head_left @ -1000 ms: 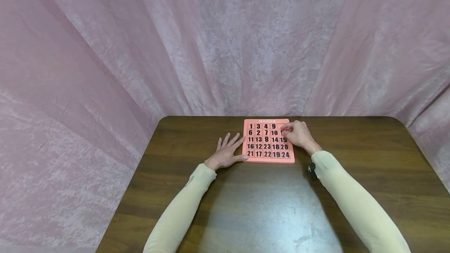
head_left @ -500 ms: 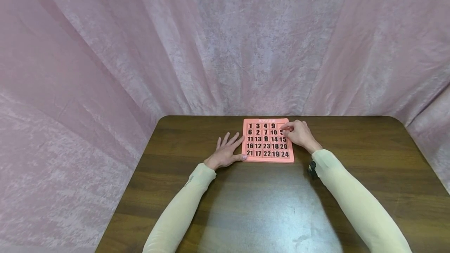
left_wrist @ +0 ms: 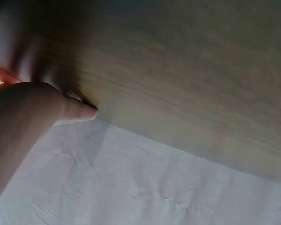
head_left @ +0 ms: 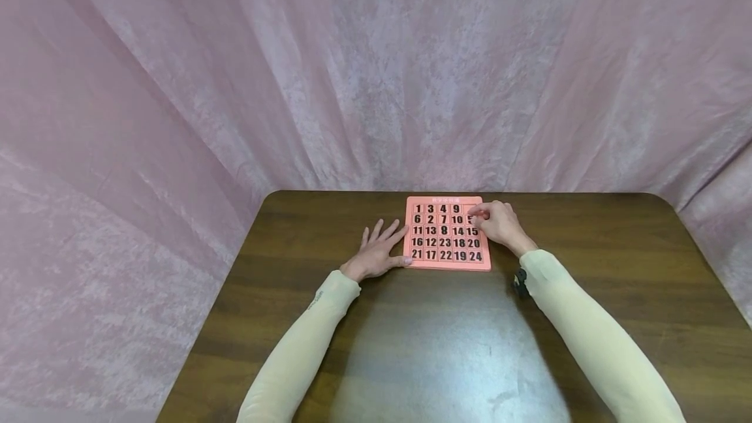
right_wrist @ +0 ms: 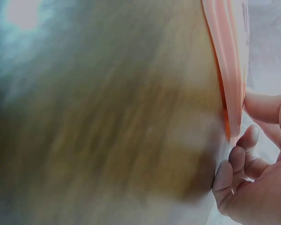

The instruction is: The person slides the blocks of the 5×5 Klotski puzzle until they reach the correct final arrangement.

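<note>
A pink sliding number puzzle (head_left: 449, 266) lies flat at the far middle of the table, with black numbers on its tiles. My left hand (head_left: 376, 255) has its fingers spread; forefinger and thumb touch the puzzle's left edge. Over the top right of the puzzle, the bent forefinger and thumb of my right hand (head_left: 499, 224) are at the tile marked 5 (head_left: 470, 220), partly covering it. The space above that tile, right of the 9, shows no number. In the right wrist view, the other fingers (right_wrist: 223, 176) curl beside the puzzle's edge; whether the tile is pinched stays hidden.
The brown wooden table (head_left: 617, 279) extends around the puzzle to both sides and toward me. A pink velvet curtain (head_left: 435, 83) hangs behind its far edge and along the sides. Light glares on the table's near middle.
The view has shifted very slightly, so puzzle and table sit a little higher. Both hands keep their places at the puzzle, and the visible numbers stay in the same order.
</note>
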Available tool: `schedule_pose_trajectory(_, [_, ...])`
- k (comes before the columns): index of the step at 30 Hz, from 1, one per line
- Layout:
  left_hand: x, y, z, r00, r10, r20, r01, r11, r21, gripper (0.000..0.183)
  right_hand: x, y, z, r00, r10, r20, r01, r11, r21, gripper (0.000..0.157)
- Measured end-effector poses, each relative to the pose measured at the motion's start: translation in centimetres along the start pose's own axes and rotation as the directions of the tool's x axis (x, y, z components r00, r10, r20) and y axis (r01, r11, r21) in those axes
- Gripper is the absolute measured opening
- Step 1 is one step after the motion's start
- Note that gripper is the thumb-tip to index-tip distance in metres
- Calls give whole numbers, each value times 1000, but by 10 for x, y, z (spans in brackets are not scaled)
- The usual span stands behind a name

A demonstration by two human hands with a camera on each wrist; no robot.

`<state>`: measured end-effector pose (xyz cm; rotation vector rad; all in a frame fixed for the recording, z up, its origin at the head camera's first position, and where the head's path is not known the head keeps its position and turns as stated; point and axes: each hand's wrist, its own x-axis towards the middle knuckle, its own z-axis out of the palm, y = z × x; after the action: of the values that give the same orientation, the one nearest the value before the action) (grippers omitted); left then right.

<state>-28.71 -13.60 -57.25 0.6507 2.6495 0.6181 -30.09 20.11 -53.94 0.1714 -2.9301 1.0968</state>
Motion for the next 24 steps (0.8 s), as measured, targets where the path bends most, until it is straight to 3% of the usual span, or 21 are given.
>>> schedule_pose_trajectory(10, [0,3,-4,1000,-18,18,18,1000,-20,89,9,-2,4,998,61,12,-61,997,-39,30])
schedule_pose_trajectory(20, [-1,3,-2,1000,-24,16,24,1000,-2,89,6,4,-2,992,58,110,-63,997,42,31])
schedule_pose_trajectory(24, [-1,4,-2,1000,-21,11,21,1000,-2,89,6,4,-3,993,71,98,-76,996,46,30])
